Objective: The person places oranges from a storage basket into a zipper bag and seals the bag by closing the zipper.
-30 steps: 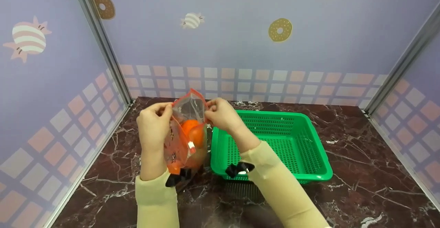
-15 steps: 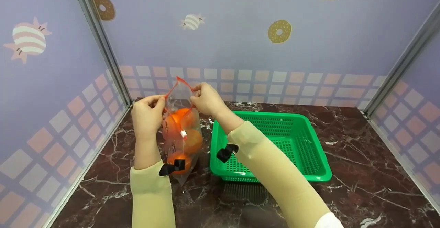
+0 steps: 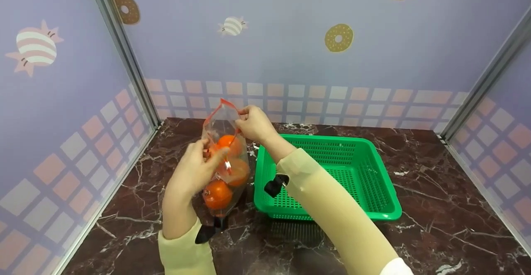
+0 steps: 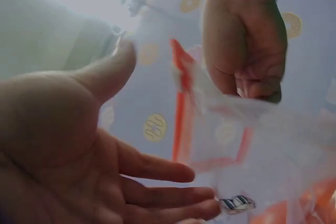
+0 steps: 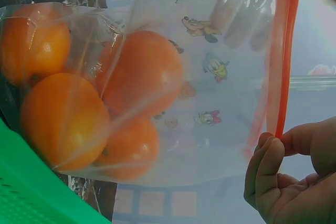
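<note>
A clear zip bag [image 3: 220,119] with a red zip edge and printed cartoon figures holds several oranges [image 5: 64,121]; its mouth gapes in the head view. My right hand [image 3: 258,125] pinches the far right corner of the red edge between thumb and fingers, as the right wrist view confirms. On the near left side is my left hand [image 3: 191,170], thumb spread and fingers extended in the left wrist view, close against the bag. A white zip slider [image 3: 227,165] shows beside its thumb. The lowest orange [image 3: 218,195] sits near the marbled tabletop.
A green plastic basket [image 3: 388,208] with slatted walls stands to the right of the bag, partly under my right forearm. Patterned purple walls [image 3: 286,59] close in the dark marbled table [image 3: 128,225] at the back and both sides.
My left hand has let go of the bag's red edge and moved down and nearer along its left side. The right hand still pinches its corner; the bag rose, then lowered slightly.
</note>
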The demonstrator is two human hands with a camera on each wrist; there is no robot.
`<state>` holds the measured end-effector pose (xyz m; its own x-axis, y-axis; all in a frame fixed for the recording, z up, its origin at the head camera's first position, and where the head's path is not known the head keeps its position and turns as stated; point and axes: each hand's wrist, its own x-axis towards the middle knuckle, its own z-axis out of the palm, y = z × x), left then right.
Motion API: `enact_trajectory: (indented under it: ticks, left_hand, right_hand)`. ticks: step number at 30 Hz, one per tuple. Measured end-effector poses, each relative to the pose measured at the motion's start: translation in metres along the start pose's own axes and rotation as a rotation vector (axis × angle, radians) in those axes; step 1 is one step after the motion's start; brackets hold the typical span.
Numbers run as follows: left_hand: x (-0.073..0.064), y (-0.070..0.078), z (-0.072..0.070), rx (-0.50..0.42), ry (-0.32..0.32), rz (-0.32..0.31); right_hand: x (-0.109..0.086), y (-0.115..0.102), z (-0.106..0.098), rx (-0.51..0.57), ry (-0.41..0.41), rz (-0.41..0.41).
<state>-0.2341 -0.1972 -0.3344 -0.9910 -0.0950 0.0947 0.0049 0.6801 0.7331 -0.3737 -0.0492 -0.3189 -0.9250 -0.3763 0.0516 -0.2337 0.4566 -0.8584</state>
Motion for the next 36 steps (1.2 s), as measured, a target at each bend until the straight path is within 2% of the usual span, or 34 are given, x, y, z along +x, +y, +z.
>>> enact_trajectory:
  ticks: [3, 5, 7, 15, 17, 20, 23, 26, 28, 31, 34, 36]
  left_hand:
    - [-0.008, 0.003, 0.005, 0.083, -0.078, 0.045]
    - [-0.010, 0.004, 0.010, 0.120, -0.094, 0.060]
    - [-0.011, 0.007, 0.016, 0.144, -0.081, 0.065]
    - [-0.013, 0.017, 0.039, 0.227, 0.113, 0.074]
    - [-0.014, 0.017, 0.039, 0.238, 0.154, 0.073]
    - [-0.015, 0.018, 0.034, 0.225, 0.211, 0.034]
    - [-0.013, 0.015, 0.026, 0.152, 0.280, -0.032]
    - [-0.008, 0.007, 0.020, 0.018, 0.434, -0.047]
    - [-0.002, -0.001, 0.018, -0.078, 0.569, -0.034]
    - [0.008, -0.012, 0.018, -0.214, 0.773, 0.026]
    - [0.019, -0.021, 0.017, -0.389, 0.885, 0.079]
    - [0.025, -0.027, 0.015, -0.529, 0.922, 0.123]
  right_hand:
    - [0.001, 0.001, -0.001, 0.026, -0.004, 0.002]
    - [0.002, 0.002, -0.002, 0.037, -0.007, 0.006]
    - [0.003, 0.003, -0.002, 0.046, -0.011, 0.008]
    - [0.006, 0.009, -0.007, 0.092, -0.001, 0.029]
    - [0.006, 0.011, -0.008, 0.117, 0.009, 0.039]
    - [0.007, 0.013, -0.011, 0.183, 0.023, 0.052]
    - [0.007, 0.015, -0.013, 0.262, 0.031, 0.067]
    - [0.009, 0.019, -0.015, 0.277, 0.045, 0.082]
    - [0.010, 0.024, -0.017, 0.180, 0.051, 0.080]
    - [0.011, 0.033, -0.020, -0.070, 0.020, 0.033]
    - [0.012, 0.044, -0.022, -0.221, -0.082, -0.084]
    - [0.012, 0.050, -0.024, -0.204, -0.172, -0.144]
